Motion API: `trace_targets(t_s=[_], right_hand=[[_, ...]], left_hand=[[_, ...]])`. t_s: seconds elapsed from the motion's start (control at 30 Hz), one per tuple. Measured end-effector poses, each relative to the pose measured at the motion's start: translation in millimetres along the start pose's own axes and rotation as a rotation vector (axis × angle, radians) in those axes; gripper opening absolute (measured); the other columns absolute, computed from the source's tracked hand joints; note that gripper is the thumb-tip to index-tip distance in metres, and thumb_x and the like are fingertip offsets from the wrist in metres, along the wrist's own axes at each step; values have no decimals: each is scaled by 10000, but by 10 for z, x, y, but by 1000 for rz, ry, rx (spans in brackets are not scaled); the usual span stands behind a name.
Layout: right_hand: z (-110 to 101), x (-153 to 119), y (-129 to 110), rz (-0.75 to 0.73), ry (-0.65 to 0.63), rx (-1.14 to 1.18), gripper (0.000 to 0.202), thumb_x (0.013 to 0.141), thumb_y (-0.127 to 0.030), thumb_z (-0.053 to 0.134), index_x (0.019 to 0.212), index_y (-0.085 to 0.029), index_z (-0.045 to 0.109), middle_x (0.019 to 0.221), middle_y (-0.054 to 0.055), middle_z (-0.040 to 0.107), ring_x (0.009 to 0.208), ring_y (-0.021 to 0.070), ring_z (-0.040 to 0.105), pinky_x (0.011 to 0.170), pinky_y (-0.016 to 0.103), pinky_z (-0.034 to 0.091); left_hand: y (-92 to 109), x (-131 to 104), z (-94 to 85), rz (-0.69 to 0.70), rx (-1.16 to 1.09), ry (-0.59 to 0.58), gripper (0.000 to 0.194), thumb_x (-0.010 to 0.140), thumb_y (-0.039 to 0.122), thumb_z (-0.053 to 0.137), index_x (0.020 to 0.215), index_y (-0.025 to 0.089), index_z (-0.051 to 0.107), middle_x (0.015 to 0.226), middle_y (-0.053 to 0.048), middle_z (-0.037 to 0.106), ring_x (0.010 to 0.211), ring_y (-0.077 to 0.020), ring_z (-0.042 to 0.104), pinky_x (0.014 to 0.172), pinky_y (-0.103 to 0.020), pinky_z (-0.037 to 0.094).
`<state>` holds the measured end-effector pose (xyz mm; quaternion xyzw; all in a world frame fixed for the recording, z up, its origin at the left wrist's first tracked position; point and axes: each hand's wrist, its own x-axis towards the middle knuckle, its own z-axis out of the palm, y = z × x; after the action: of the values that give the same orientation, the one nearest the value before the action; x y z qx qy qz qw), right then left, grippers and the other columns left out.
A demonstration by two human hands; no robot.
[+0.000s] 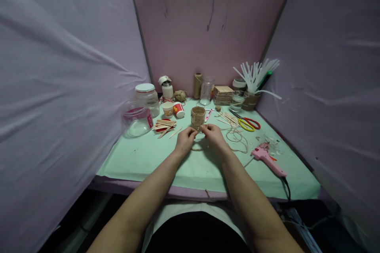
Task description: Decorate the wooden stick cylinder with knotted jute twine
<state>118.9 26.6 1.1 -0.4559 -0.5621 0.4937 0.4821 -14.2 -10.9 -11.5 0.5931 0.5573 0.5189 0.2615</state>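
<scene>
At the middle of the table, my left hand (187,138) and my right hand (212,134) are close together, their fingertips closed in a pinch. A thin strand of jute twine (197,150) seems to run between them, and part of it hangs in a loop beneath; the exact grip is too small to make out. Just beyond my fingers stands a small brown cup wrapped in twine (198,116), upright with its mouth up. More loose twine (246,145) curls on the table to the right of my right hand.
Right: a pink glue gun (268,160), scissors (248,123), wooden sticks (230,119) and a pot of white glue sticks (251,101). Left: a clear jar (137,124), craft sticks (164,125) and paper cups (179,110). Behind: a twine spool (197,86), a glass jar (207,91). Cloth walls flank the table.
</scene>
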Motion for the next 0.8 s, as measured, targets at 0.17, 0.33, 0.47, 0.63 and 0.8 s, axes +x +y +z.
trace_targets(t_s=[0.17,0.33,0.47,0.63,0.8], right_hand=[[26,10,17,139,31,257,381,579,-521,668,586,-204,457,508,-61,398,466,81,344,465,232,300],[-22,27,40,126,-63,173,394,618,-547,663,591,-201,477,503,-54,413,454,85,350,459,241,288],[-43,9,12,100,-37,111,402,635,-565,660,635,-180,543,549,-29,484,493,94,403,490,235,323],[-30,-10,-39,3,8,26,458,731,-620,541,742,-168,611,728,42,615,623,133,495,534,237,366],[-35,-17,-34,-196,-1,-167,444,775,-588,516,690,-167,630,654,26,610,627,147,498,588,265,389]], left_hand=[[6,-6,9,-1,-38,-55,145,766,277,574,668,178,611,578,25,564,571,-118,479,589,-242,343],[7,-3,-1,-108,-223,-73,208,716,371,650,655,174,628,583,4,585,581,-121,493,583,-241,360],[14,20,-18,-220,-395,-104,278,692,432,687,687,155,669,594,-5,584,512,-83,419,506,-224,323],[14,77,-82,-482,-766,-156,193,685,306,722,740,138,644,661,-12,602,478,-45,415,413,-174,284],[36,95,-160,-629,-976,-259,90,764,158,651,849,130,653,822,-69,674,662,-92,606,580,-192,486]])
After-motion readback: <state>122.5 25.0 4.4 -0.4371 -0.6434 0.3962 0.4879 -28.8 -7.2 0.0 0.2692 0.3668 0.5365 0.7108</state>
